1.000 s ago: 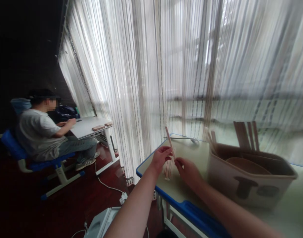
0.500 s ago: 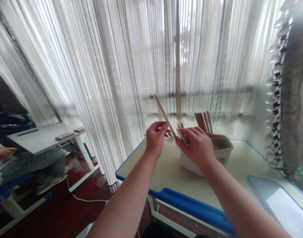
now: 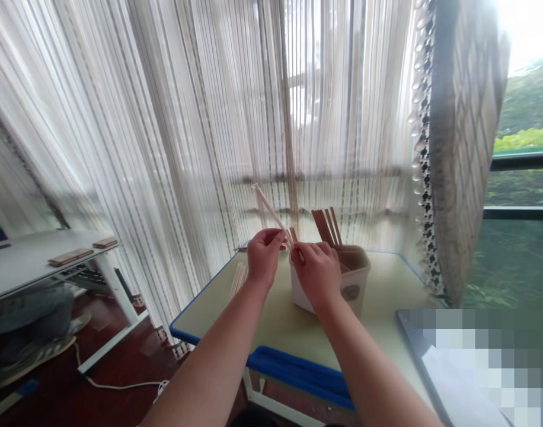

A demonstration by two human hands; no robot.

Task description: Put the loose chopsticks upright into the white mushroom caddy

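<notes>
A pair of chopsticks (image 3: 271, 209), in what looks like a clear wrapper, slants up to the left in front of the curtain. My left hand (image 3: 263, 256) pinches it partway along, thumb against fingers. Around its lower end my right hand (image 3: 316, 271) is closed, covering that end. Just behind my right hand stands a pale bin (image 3: 358, 279) on the desk, with several brown chopsticks (image 3: 327, 226) sticking up out of it. Left of my left wrist, several thin pale wrapped sticks (image 3: 239, 279) lie on the desk, partly hidden by my forearm.
The desk (image 3: 271, 320) is cream with a blue edge. A flat dark-edged panel (image 3: 416, 356) lies at its right, partly pixelated. At left is a white table (image 3: 26, 255) with wooden blocks (image 3: 70, 257), and a person's leg below it. A white cable (image 3: 120, 387) runs across the floor.
My view has swung to the right, so the desk sits further left. The right hand's fingers have closed around the chopsticks' lower end, and the pair tilts more to the left.
</notes>
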